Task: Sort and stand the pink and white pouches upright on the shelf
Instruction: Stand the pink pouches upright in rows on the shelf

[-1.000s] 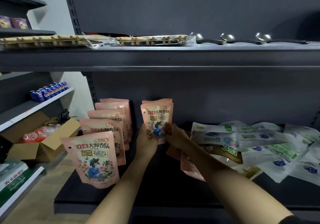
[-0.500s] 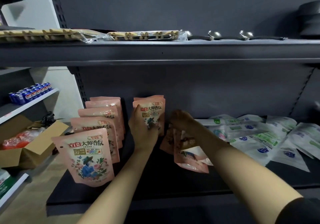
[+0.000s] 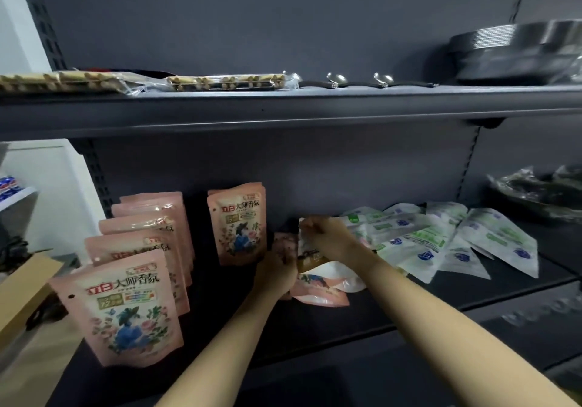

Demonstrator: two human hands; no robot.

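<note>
Several pink pouches [image 3: 126, 309] stand upright in a row at the left of the dark shelf [image 3: 346, 321]. Two more pink pouches [image 3: 237, 222] stand upright further back, free of both hands. White pouches [image 3: 437, 242] with green and blue print lie flat in a heap at the right. Between the two groups lies a small pile of pink pouches [image 3: 318, 290]. My left hand [image 3: 277, 272] grips a pink pouch at the pile's left edge. My right hand [image 3: 327, 238] pinches the top of a white and brown pouch [image 3: 310, 257] lifted from the pile.
The upper shelf [image 3: 283, 104] holds packs of wooden sticks [image 3: 226, 81], ladles [image 3: 356, 82] and stacked dark bowls [image 3: 516, 50]. A cardboard box [image 3: 22, 290] sits at the left. Dark wrapped items [image 3: 541, 189] lie at the far right.
My left hand let go of the upright pink pouch and dropped to the pile. My right hand now lifts a white and brown pouch. The view shifted to the right.
</note>
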